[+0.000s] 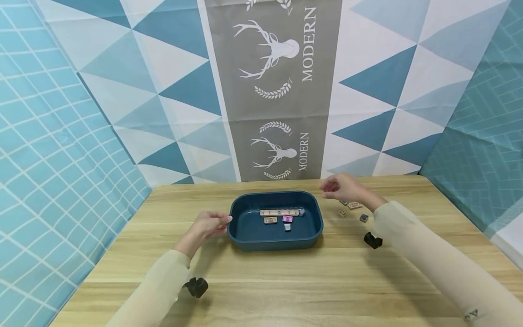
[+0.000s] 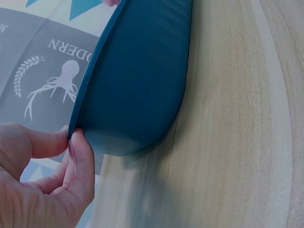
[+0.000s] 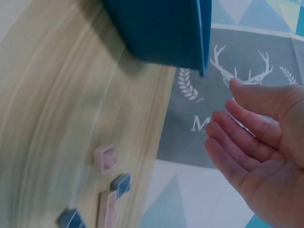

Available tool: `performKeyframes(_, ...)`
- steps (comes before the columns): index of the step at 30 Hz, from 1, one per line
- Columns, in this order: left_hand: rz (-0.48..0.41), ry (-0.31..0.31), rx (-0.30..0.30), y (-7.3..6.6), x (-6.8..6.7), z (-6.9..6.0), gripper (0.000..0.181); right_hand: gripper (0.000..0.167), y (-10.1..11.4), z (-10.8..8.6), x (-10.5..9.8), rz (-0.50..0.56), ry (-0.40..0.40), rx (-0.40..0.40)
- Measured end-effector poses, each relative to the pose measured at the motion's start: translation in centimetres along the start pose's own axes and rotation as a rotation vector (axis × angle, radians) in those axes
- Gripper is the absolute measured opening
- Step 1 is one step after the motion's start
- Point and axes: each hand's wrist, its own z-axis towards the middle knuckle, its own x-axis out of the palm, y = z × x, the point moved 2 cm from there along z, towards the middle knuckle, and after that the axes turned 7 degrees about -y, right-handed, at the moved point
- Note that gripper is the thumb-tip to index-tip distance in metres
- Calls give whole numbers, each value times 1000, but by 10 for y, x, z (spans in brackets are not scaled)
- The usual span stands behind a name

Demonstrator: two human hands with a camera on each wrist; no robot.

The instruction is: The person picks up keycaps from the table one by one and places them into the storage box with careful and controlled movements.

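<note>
A dark blue rectangular tub [image 1: 273, 245] with rounded corners sits on the wooden table. My left hand [image 1: 208, 224] pinches its left rim between thumb and fingers, as the left wrist view shows closely. Inside lie a long beige block [image 1: 279, 212], a shorter beige block [image 1: 270, 220], a pink block [image 1: 287, 219], a whitish cube [image 1: 288, 227] and a grey-blue piece [image 1: 302, 212]. My right hand [image 1: 344, 187] hovers past the tub's right end with nothing in it; its fingers are loosely bent and the thumb is apart from them.
Under and beside the right hand, several small blocks lie on the table: a beige block [image 1: 354, 205], a small tan block [image 1: 342, 212] and a dark grey-blue block [image 1: 363, 218]. A patterned cloth [image 1: 282, 150] with deer heads hangs behind the table [image 1: 261, 290].
</note>
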Motion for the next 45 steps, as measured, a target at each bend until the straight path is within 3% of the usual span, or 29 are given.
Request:
performKeyframes(4, 5, 5, -1, -1, -1, 0, 32, 21, -11, -11, -5, 8, 4, 11)
performKeyframes(11, 25, -3, -13, -1, -1, -1, 31, 28, -33, -29, -16, 47, -6, -62)
performKeyframes(19, 17, 4, -1, -3, 1, -1, 33, 24, -44, -43, -19, -41, -2, 40)
performKeyframes(35, 13, -9, -14, 0, 1, 0, 31, 21, -70, -62, -18, -107, 9, 47)
performKeyframes(45, -5, 5, -9, -1, 1, 0, 30, 28, -77, -67, -16, -67, 46, 71)
